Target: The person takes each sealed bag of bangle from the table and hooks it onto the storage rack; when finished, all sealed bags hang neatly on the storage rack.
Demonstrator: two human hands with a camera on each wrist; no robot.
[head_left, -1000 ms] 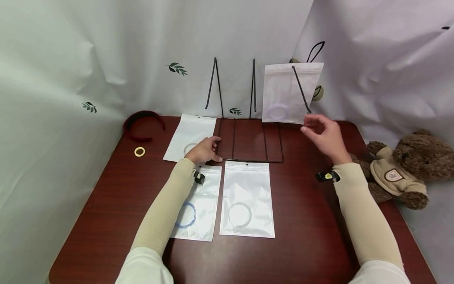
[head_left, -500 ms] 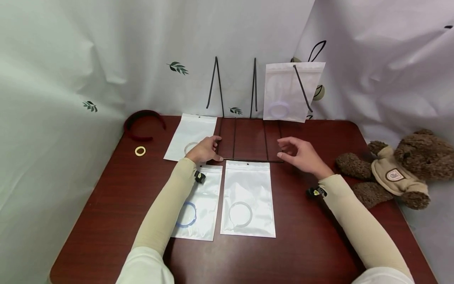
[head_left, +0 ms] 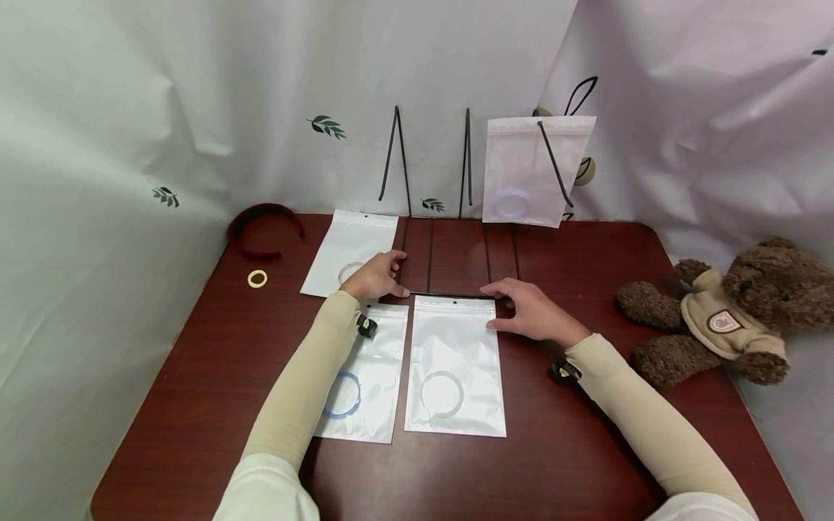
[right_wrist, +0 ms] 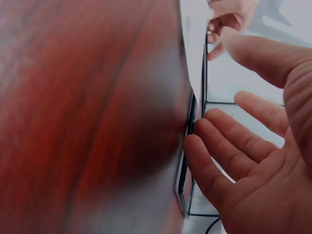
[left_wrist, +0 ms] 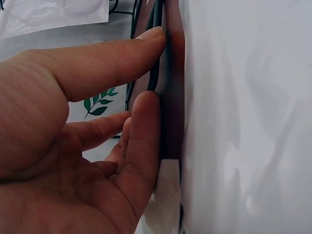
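Note:
A black wire display rack stands at the back of the table with upright hooks. My left hand holds its front left corner, the thumb lying across the wire. Close to the rack's front bar, my right hand reaches over the upper right edge of a white zip bag with a clear ring in it; fingers and thumb are apart. Another zip bag with a blue ring lies to its left, partly under my left forearm. A third zip bag lies beside the rack, partly behind my left hand.
One zip bag with a purplish ring hangs from the rack's right hook. A dark red headband and a small yellow ring lie at the left. A brown teddy bear lies along the right edge. White cloth backs the table.
My right hand has come down from below the hanging bag, moving left and toward me to the front middle bag. My left hand stays at the rack's corner.

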